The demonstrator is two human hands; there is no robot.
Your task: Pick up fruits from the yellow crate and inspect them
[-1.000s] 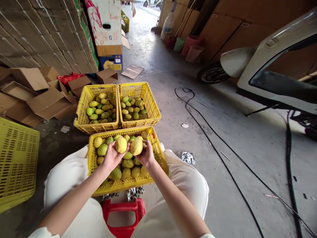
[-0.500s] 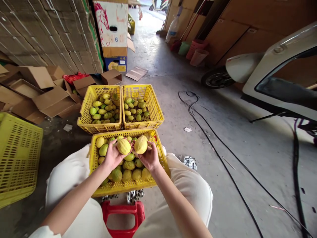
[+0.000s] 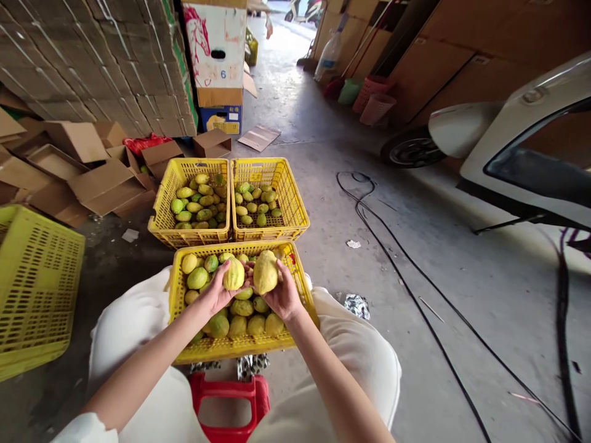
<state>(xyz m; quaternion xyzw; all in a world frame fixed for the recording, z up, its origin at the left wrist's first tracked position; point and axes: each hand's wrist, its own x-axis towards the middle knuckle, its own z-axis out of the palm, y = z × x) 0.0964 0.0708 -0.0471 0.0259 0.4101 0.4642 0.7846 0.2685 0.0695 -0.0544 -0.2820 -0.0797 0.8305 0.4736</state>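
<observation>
My left hand is closed around a ridged yellow-green lemon. In my right hand is a second, paler and slightly larger lemon. Both are held up side by side, with the fingertips of the two hands close together between them. Beneath my hands is a yellow plastic crate between my knees, filled with yellow and green lemons. Part of this fruit is hidden behind my hands and forearms.
Two more yellow crates, left and right, hold fruit just beyond. Cardboard boxes lie to the left near another crate. A red stool shows below me. A black cable and a scooter are on the right.
Both lemons have turned a little in my fingers and now stand more upright. The view has shifted slightly, so everything sits a little farther right.
</observation>
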